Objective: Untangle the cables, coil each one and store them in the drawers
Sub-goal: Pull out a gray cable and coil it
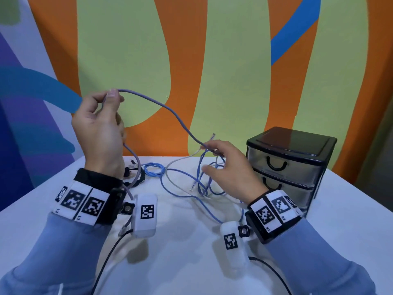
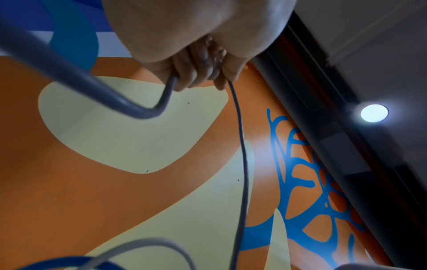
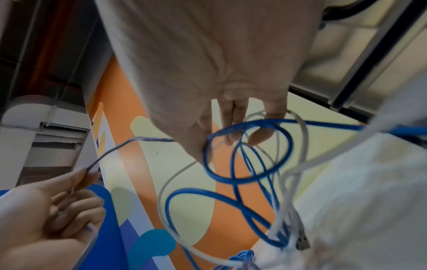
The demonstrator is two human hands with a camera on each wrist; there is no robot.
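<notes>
On the white table (image 1: 63, 201), loose blue cables (image 1: 180, 184) and a white cable (image 1: 180, 160) lie tangled. Above them the right hand (image 1: 229, 167) pinches a lilac cable (image 1: 170, 111) that arcs up to the raised left hand (image 1: 100, 128), whose fingers curl round it. A coiled light-blue cable (image 1: 153, 169) lies farther back, and closed black drawers (image 1: 291, 165) stand at far right.
</notes>
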